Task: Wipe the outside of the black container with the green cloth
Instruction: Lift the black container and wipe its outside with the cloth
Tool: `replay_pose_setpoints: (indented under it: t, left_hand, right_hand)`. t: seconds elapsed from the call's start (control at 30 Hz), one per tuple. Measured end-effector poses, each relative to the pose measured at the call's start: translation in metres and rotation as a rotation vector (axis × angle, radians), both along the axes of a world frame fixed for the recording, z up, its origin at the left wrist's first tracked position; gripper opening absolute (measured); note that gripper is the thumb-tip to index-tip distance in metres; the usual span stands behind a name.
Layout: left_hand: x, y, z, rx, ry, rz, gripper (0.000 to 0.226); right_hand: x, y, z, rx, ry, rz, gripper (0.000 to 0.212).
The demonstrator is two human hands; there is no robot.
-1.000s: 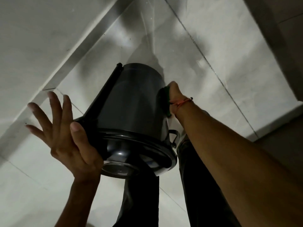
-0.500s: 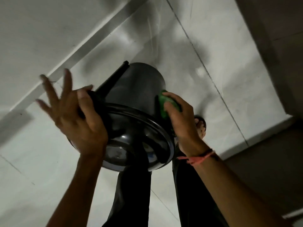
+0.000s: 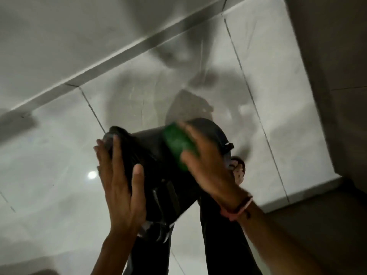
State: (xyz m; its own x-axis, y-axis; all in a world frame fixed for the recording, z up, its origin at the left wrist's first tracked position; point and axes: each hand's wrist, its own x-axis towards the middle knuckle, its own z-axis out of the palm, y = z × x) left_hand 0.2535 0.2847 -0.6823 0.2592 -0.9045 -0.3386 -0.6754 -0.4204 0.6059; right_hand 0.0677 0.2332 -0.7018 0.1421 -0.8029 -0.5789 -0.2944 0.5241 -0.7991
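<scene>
We hold the black container [image 3: 158,165] up over the pale tiled floor [image 3: 59,155], tilted, between both hands. Our left hand [image 3: 121,187] lies flat against its left side, fingers [image 3: 108,155] straight and spread, thumb [image 3: 137,179] pressed on the dark wall; not curled round anything. Our right hand [image 3: 208,165] lies on the upper right side, fingers extended, pressing the green cloth [image 3: 178,145] against the container; cloth sits under and just left of those fingertips. Frame is blurred here. Red wristband [image 3: 237,208] on right wrist. Dark trouser legs [image 3: 222,245] below the container.
</scene>
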Motion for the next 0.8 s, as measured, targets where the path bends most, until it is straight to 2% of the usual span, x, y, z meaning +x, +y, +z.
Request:
replay_pose_setpoints:
  t: [0.07,0.13,0.2,0.27,0.33,0.4,0.53,0.7,0.8]
  left_hand:
    - [0.001,0.004,-0.003,0.008,0.015,-0.017,0.066]
    - [0.004,0.011,-0.005,0.0,0.026,-0.071,0.062]
    - [0.005,0.022,-0.006,-0.019,0.041,-0.162,0.062]
    - [0.006,0.035,-0.006,-0.037,0.063,-0.226,0.062]
    - [0.01,0.045,-0.006,-0.052,0.079,-0.233,0.063]
    - [0.012,0.051,-0.007,-0.063,0.088,-0.223,0.064]
    - [0.016,0.049,-0.009,-0.057,0.086,-0.206,0.062]
    - [0.016,0.047,-0.01,-0.063,0.079,-0.279,0.064]
    - [0.017,0.051,-0.01,-0.074,0.057,-0.363,0.063]
  right_hand:
    - [0.018,0.035,0.007,-0.139,0.122,0.164,0.074]
    - [0.018,0.07,0.005,-0.187,0.188,0.142,0.066]
    - [0.004,0.094,-0.007,-0.149,0.288,0.1,0.06]
    - [-0.013,0.102,-0.023,-0.027,0.391,0.109,0.06]
    - [-0.026,0.089,-0.04,0.112,0.391,0.091,0.064]
    - [-0.024,0.063,-0.049,0.161,0.361,0.041,0.063]
    - [0.012,0.041,-0.033,-0.082,0.319,0.149,0.055]
    - [0.021,0.115,0.003,-0.236,0.205,0.171,0.058]
    - [-0.009,0.15,-0.017,-0.101,0.272,0.091,0.058]
